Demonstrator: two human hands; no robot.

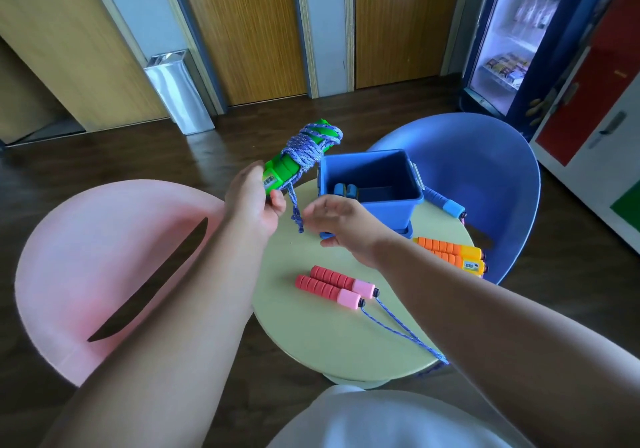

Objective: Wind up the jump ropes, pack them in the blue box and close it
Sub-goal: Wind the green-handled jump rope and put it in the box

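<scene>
Four ropes outside the blue box [394,214], is that right?

Yes. The green-handled rope [277,174] is up in the air, over the far left edge of the round table [332,337], just beside the box.

Who has it?

The left hand [254,202] grips its handles at their near end, fingers curled round them. The blue-purple cord [308,146] is wound round the handles, and a loose end [296,214] hangs below the hand.

And the right hand [343,226]?

It holds nothing. Its fingers are spread and relaxed, close to that hanging end (whether it touches the cord I cannot tell), in front of the box.

The box itself?

It stands at the far side of the table, open at the top, with a pair of blue handles [346,190] lying inside.

The other three?

The pink-handled rope [334,286] lies mid-table, its cord trailing off the near right edge. The orange-handled rope [450,252] lies at the right edge. A blue-handled rope [445,203] shows just right of the box.

Seats?

There is a pink chair [104,257] to the left and a blue chair [478,170] at the far right.
</scene>
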